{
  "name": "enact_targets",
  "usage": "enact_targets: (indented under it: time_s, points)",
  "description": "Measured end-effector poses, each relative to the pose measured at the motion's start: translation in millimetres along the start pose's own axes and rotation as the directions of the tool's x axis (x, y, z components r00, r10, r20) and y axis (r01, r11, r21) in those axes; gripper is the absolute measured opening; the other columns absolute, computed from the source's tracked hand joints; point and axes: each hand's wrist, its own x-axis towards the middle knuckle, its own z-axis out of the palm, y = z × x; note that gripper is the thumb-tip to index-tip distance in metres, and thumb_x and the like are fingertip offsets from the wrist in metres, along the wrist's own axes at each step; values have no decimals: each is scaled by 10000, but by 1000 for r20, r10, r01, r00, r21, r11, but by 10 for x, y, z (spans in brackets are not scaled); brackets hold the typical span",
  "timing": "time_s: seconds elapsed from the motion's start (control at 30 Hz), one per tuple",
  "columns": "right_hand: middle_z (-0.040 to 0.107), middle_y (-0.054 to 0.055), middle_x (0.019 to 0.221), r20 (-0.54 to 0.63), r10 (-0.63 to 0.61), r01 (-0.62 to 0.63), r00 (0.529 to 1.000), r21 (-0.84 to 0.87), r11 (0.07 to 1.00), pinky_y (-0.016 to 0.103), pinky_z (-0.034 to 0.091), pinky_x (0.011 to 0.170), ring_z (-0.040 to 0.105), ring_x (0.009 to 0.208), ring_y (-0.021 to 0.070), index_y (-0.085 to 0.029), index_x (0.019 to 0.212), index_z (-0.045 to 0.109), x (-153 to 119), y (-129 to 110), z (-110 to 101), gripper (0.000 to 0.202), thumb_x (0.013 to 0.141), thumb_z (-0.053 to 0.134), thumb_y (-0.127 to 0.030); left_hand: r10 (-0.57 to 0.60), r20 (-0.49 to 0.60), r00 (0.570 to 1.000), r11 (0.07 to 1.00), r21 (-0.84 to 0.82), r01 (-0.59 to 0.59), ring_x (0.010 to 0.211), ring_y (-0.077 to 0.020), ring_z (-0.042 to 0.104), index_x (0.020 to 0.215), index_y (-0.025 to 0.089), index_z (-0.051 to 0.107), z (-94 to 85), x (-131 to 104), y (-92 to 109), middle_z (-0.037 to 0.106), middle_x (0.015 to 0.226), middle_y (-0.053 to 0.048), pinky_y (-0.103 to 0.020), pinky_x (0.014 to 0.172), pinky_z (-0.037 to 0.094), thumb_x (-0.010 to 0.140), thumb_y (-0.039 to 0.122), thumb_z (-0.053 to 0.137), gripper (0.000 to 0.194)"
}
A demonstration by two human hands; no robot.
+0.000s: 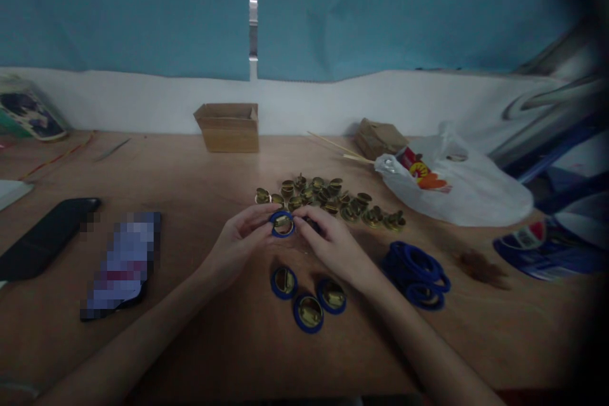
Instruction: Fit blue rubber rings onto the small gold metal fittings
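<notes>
Between my two hands, above the table, is a blue ring with a brass pin piece inside it [282, 224]. My left hand [242, 238] pinches its left edge, and my right hand [328, 238] grips its right edge. Just behind my fingers lies a loose group of brass pin pieces [333, 193]. Nearer to me rest three blue rings with brass pieces in them: one at the left [284, 282], one at the front [308, 313] and one at the right [332, 295]. A pile of plain blue rings [416, 269] sits to the right of my right forearm.
An open cardboard box [231, 129] stands at the back of the table [200, 171]. A white plastic bag [490, 193] and a brown packet [380, 137] are at the right. On the left lie a black phone [45, 238] and a phone with a lit screen [124, 263].
</notes>
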Motion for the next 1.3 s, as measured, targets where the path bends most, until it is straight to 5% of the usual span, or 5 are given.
enact_targets:
  time_s: [0.2, 0.5, 0.93, 1.3]
  points:
    - [615, 34, 827, 73, -16, 21, 997, -67, 998, 312, 432, 758, 572, 835, 179, -195, 823, 560, -25, -8, 14, 231, 961, 391, -267, 40, 20, 999, 996, 84, -42, 1076, -230, 638, 1141, 195, 633, -25, 6, -21, 690, 1140, -85, -366, 945, 498, 820, 269, 657, 330]
    - [551, 14, 747, -6, 2, -2, 1000, 21, 1000, 290, 412, 696, 537, 770, 169, -204, 732, 488, -29, -39, 91, 216, 924, 393, -227, 43, -12, 999, 992, 122, -42, 1053, -230, 647, 1100, 196, 651, -16, -1, 22, 706, 1097, -79, -348, 916, 506, 804, 261, 681, 304]
    - [520, 2, 699, -88, 53, -45, 995, 88, 995, 278, 400, 647, 509, 688, 155, -206, 709, 472, -19, -46, 108, 231, 921, 399, -262, -51, 58, 997, 996, -70, 55, 1167, -259, 591, 1244, 211, 574, 53, -11, 80, 630, 1266, -110, -390, 994, 467, 793, 232, 690, 466]
    - [562, -7, 709, 66, 113, -125, 991, 226, 966, 271, 418, 655, 538, 675, 145, -191, 791, 528, -13, -13, 74, 164, 902, 440, -272, -20, 93, 995, 998, -58, 25, 1064, -261, 655, 1288, 204, 519, -15, 5, 41, 682, 1178, -119, -392, 938, 504, 755, 177, 724, 573]
